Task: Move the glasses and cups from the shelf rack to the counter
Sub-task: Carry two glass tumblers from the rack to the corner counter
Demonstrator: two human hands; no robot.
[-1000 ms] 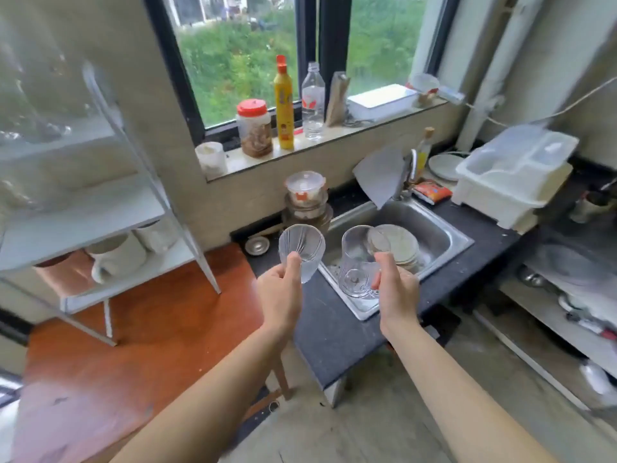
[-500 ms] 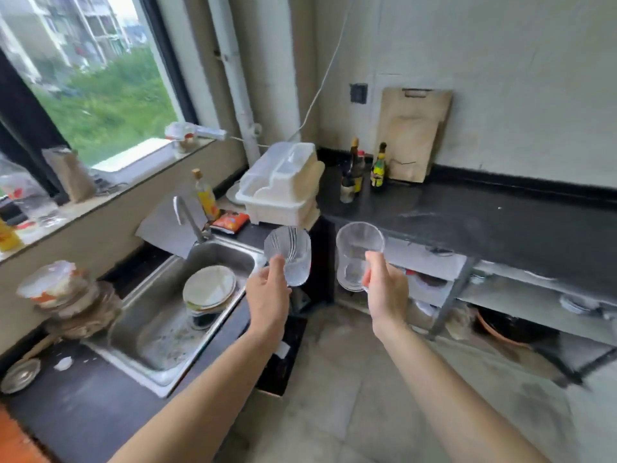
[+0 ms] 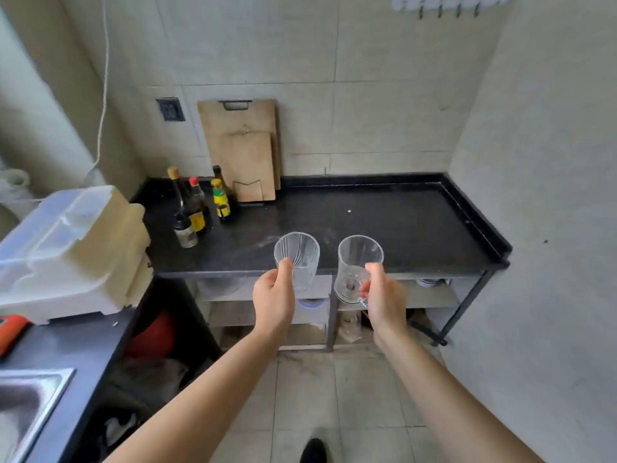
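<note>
Got my left hand (image 3: 273, 300) gripping a ribbed glass (image 3: 300, 259), right hand (image 3: 384, 300) gripping a glass mug (image 3: 357, 262), both near the black counter (image 3: 400, 225).

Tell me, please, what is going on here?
A person stands facing a black counter with a clear glass in each hand. The left hand grips a ribbed glass, the right hand a smooth glass; both are held up in front of the counter's near edge, not yet set down. Sauce bottles and cutting boards stand at its back left.
</note>
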